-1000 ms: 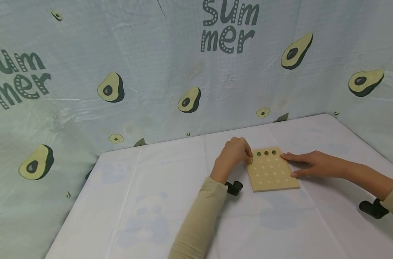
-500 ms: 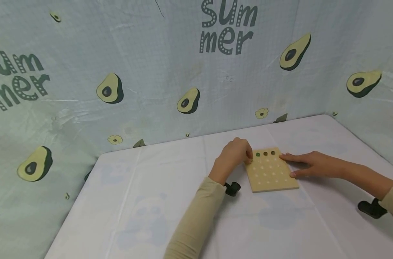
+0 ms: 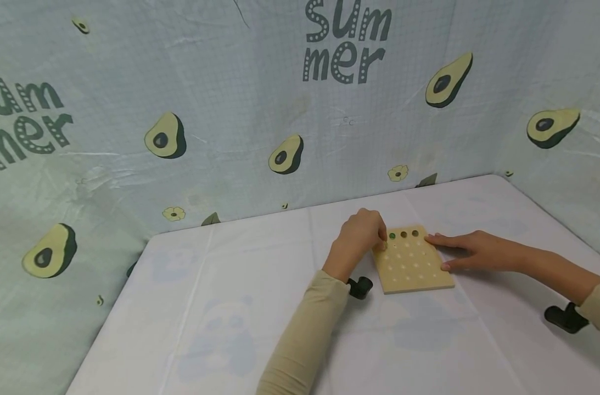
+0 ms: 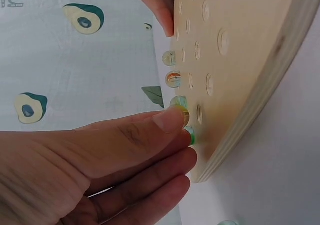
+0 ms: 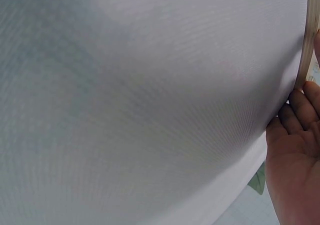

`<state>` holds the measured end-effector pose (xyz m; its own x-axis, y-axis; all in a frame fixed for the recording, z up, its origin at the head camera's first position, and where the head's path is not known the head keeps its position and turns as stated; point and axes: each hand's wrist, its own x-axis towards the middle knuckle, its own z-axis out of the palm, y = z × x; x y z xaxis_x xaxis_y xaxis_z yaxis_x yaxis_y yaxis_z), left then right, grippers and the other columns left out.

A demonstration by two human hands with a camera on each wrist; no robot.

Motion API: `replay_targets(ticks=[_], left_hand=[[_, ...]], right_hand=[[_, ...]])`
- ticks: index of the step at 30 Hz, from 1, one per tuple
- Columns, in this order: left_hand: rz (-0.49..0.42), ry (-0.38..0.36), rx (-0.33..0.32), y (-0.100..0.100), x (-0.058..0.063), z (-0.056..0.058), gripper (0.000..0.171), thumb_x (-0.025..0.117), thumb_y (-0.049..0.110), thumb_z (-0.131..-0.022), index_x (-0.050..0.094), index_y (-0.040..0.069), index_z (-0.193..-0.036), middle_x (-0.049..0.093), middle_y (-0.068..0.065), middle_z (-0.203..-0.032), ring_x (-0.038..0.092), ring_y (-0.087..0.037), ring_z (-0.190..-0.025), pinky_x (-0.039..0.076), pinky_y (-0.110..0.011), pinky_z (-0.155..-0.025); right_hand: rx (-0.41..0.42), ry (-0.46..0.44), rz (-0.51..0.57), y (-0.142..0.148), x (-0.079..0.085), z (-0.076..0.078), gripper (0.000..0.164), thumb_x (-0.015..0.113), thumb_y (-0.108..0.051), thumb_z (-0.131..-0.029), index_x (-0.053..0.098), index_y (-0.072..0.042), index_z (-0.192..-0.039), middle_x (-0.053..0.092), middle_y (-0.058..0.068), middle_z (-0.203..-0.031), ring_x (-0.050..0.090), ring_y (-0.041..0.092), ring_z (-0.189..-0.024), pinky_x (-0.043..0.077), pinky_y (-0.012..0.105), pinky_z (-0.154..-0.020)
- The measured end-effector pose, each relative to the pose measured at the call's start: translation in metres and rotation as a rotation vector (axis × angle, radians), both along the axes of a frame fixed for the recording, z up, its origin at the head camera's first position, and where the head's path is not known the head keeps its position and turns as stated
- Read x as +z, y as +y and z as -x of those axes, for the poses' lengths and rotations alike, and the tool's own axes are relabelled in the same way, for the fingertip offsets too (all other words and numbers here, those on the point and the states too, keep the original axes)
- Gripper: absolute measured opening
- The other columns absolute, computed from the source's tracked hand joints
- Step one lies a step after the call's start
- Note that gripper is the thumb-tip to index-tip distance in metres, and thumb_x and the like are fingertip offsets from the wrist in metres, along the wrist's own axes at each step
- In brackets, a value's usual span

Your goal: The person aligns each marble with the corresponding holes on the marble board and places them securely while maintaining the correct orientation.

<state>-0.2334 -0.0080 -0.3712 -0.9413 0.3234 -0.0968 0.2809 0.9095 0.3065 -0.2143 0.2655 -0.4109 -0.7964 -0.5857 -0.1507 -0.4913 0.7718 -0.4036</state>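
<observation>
A square wooden board (image 3: 412,269) with rows of shallow round holes lies on the table. Along its far row sit glass marbles: a green-tinted marble (image 3: 392,236), an orange-swirled marble (image 4: 173,79) and a pale clear marble (image 4: 169,58). A bright green marble (image 4: 190,136) shows past my left fingers. My left hand (image 3: 359,236) is at the board's far left corner, pinching an amber marble (image 4: 186,117) between thumb and forefinger, right by a hole in the second row. My right hand (image 3: 482,251) rests against the board's right side, fingers extended, forefinger by the far corner and thumb lower on the edge.
A white cloth with faint panda prints covers the table (image 3: 260,307). Another marble (image 4: 228,223) lies near the board, cut off at the left wrist view's bottom. A curtain (image 3: 220,109) with avocado prints and lettering hangs behind the table.
The left hand stays at the board's far left corner with only a slight shift, now covering the corner marble. The right hand keeps its place; the whole head view drifts slightly.
</observation>
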Motion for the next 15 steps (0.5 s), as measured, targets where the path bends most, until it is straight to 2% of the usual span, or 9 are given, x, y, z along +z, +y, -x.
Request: replay_targets(ticks=[6, 11, 15], left_hand=[[-0.004, -0.011, 0.006, 0.001, -0.001, 0.0, 0.009, 0.087, 0.019, -0.082, 0.081, 0.021, -0.089, 0.071, 0.009, -0.096, 0.059, -0.007, -0.076, 0.05, -0.023, -0.067], [-0.004, -0.015, 0.01, -0.003, 0.001, 0.0, 0.016, 0.088, 0.019, -0.081, 0.082, 0.021, -0.096, 0.071, 0.008, -0.105, 0.06, -0.007, -0.082, 0.052, -0.024, -0.072], [-0.042, -0.015, -0.032, -0.017, 0.003, 0.002, 0.017, 0.086, 0.017, -0.084, 0.082, 0.019, -0.1, 0.072, 0.007, -0.107, 0.061, -0.008, -0.089, 0.052, -0.023, -0.074]], right_hand=[[0.002, 0.003, -0.002, 0.001, -0.002, 0.001, 0.083, 0.064, -0.066, -0.089, 0.045, -0.019, -0.155, 0.042, 0.021, -0.156, 0.044, 0.047, -0.139, 0.043, 0.062, -0.105], [0.0, 0.001, -0.007, 0.001, -0.002, 0.001, 0.082, 0.064, -0.065, -0.089, 0.045, -0.02, -0.155, 0.042, 0.021, -0.156, 0.045, 0.046, -0.138, 0.043, 0.062, -0.104], [-0.002, -0.001, -0.004, 0.001, -0.001, 0.001, 0.082, 0.064, -0.065, -0.089, 0.045, -0.02, -0.155, 0.042, 0.02, -0.156, 0.044, 0.046, -0.139, 0.043, 0.061, -0.105]])
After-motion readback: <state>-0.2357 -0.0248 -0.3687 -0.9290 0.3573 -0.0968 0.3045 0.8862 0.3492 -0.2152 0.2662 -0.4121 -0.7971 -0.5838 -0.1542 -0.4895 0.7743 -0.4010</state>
